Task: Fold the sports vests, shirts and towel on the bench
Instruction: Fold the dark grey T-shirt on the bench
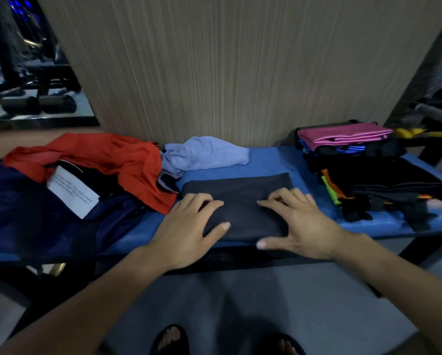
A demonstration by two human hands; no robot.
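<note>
Dark stack (384, 183), individual garments indistinct

Both bare forearms extend forward from the lower corners of the view, converging toward the centre. The left hand (189, 226) lies palm-down with fingers straight and slightly spread, thumb extended inward. The right hand (299, 221) mirrors it, palm-down, fingers lightly bent, thumb extended toward the left hand.

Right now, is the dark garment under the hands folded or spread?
Folded: the dark garment lies as a compact flat rectangle on the bench, both hands pressing it.
</note>
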